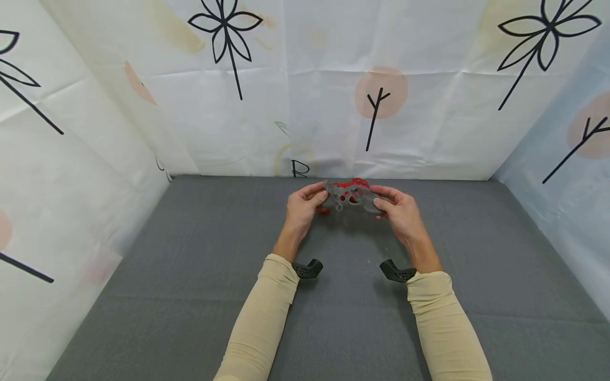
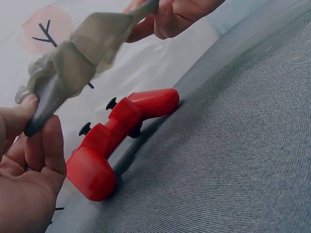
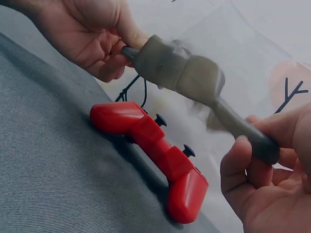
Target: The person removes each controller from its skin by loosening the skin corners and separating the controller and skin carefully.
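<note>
A translucent grey silicone controller cover (image 1: 339,197) is stretched between both hands, its soft middle sagging and creased. My left hand (image 1: 302,208) pinches one end between thumb and fingers; my right hand (image 1: 400,211) pinches the other. Below the cover, a red game controller (image 2: 119,131) rests on the grey surface, with two black thumbsticks pointing up toward it. In the right wrist view the cover (image 3: 180,73) hangs above the controller (image 3: 155,145), with space between them. In the head view the cover hides much of the controller, and red shows through its openings.
A grey cloth-covered table (image 1: 343,328) spreads out beneath the hands. At its far edge rises a white fabric backdrop (image 1: 324,121) printed with flowers and twigs, with similar side panels left and right. Black wrist mounts (image 1: 308,269) jut inward from both sleeves.
</note>
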Motion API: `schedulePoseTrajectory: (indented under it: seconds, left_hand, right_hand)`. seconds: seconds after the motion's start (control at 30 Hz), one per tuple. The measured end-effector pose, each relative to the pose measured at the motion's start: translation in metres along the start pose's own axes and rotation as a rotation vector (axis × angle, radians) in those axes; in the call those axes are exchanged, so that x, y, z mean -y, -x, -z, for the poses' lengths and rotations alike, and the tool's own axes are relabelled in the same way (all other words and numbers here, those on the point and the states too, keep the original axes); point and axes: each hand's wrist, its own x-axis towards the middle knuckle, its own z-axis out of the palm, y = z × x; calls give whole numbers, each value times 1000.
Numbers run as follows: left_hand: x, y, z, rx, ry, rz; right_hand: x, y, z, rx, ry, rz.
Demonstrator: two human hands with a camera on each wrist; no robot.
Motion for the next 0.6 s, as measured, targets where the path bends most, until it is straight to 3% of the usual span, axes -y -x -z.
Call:
schedulePoseTrajectory:
  seconds: [0.23,0.37,0.47,0.6]
  left_hand:
    - [-2,-1,3,116,-2,-44]
    - [-4,0,6,174,36,-68]
    - [-5,1,8,183,26,-74]
    - [-6,1,9,160,10,-57]
  right_hand:
    - [2,-1,1,12,0,-4]
    - [1,-1,2,69,24,-37]
    - [0,-1,3,89,48,-33]
    - [-1,0,3,45,8,27]
